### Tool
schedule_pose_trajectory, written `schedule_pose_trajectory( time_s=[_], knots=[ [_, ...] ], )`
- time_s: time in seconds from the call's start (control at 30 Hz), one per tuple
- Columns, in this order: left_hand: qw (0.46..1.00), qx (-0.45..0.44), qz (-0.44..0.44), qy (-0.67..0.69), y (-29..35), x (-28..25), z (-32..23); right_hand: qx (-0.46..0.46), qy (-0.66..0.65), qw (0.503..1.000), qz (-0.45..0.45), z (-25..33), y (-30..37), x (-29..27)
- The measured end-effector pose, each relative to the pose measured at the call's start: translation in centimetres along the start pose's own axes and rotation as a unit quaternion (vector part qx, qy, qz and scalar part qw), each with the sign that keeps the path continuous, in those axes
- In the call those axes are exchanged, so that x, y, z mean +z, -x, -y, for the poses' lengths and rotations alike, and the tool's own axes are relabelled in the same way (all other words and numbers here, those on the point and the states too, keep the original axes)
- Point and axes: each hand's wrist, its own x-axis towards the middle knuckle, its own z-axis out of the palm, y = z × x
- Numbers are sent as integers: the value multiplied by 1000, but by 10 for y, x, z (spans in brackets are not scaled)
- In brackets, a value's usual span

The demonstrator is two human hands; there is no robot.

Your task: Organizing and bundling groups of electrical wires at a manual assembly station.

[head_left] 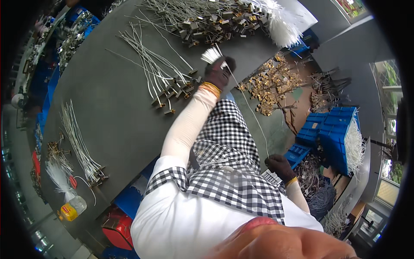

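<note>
Bench (99, 99), grey, spreads left of checked apron (226, 149); wire heap (207, 21) beyond apron's far end. Left hand (219, 73), off that end, clamped on white bundle (211, 56). Right hand (281, 167), at apron's right edge, looks closed on thin wire (258, 121), strung between hands along apron's right side. Judgement: grip bundle firmly, draw wire gently, clear of cloth.

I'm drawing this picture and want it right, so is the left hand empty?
No, the left hand is closed on a white bundle, whose ends stick out past the fingers.
</note>
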Motion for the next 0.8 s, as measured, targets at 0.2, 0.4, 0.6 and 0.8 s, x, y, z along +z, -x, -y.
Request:
schedule_pose_trajectory(
  time_s=[0.2,0.4,0.6,0.8],
  knots=[
    [552,-330,-75,762,-49,-80,25,20,32,999,22,5,-6,0],
    [586,-302,-108,744,-46,-121,9,-8,34,999,28,10,-6,1],
    [599,-279,-67,748,-40,-139,3,-3,42,999,18,16,3,8],
    [620,-295,-20,727,-26,-151,-12,-26,73,997,21,34,-7,27]
  ],
)
